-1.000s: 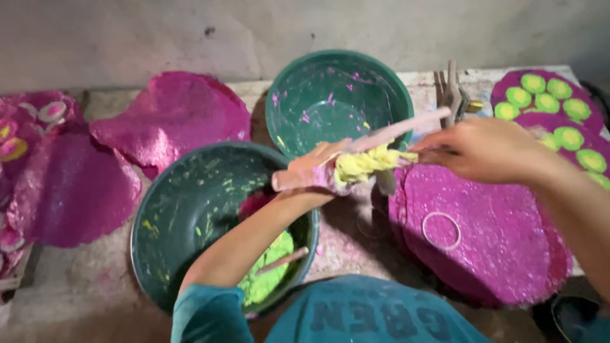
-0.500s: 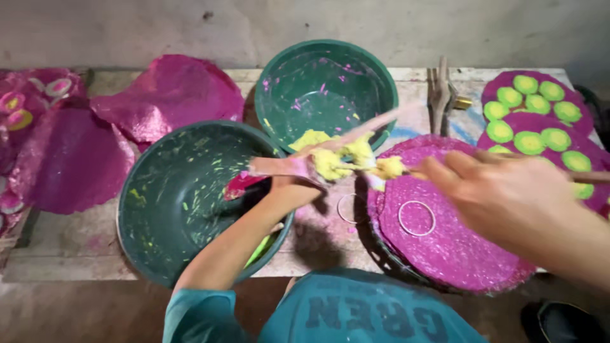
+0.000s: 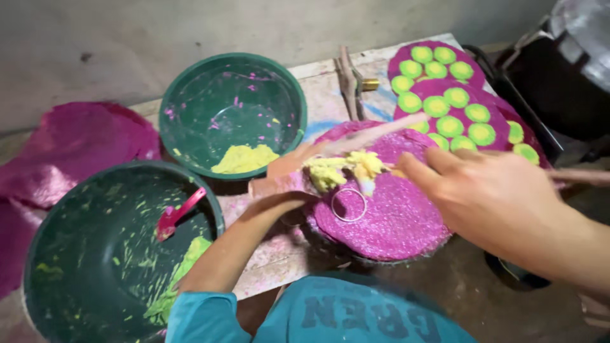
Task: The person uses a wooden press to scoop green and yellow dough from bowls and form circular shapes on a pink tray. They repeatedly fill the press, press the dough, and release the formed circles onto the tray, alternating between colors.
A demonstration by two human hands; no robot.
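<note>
Holding a flat pink stick [image 3: 375,133] loaded with a lump of yellow paste [image 3: 343,168], your left hand [image 3: 286,174] is closed around the stick's near end, fingers wrapped tight. The paste sits above the near pink glitter disc [image 3: 387,222], right over its upper edge, just past a thin metal ring [image 3: 349,204] that lies flat on the disc. Your right hand [image 3: 495,197] comes in from the right with its fingers stretched out and loosely spread; the fingertips touch or almost touch the paste, and you cannot tell whether it grips anything, though a thin stick [image 3: 581,176] pokes out beyond the back of that hand.

Crowding your left forearm is the near green basin [image 3: 38,267], smeared with green-yellow streaks, with a pink spatula [image 3: 178,213] lying inside against its right wall. Just behind it stands the far green basin [image 3: 190,95], holding a small heap of yellow paste at its near side. Behind the near disc, finished pink discs [image 3: 457,108] dotted with yellow-green circles overlap one another toward the right. A pair of wooden sticks [image 3: 348,79] lies between the far basin and those discs. Crumpled pink sheeting [image 3: 70,152] covers the table's left end.

Open room is scant: the pale table top [image 3: 279,260] shows only in a narrow strip between the near basin and the near disc, and its front edge runs right under your arms. A dark pot [image 3: 559,89] stands beyond the table's right edge.
</note>
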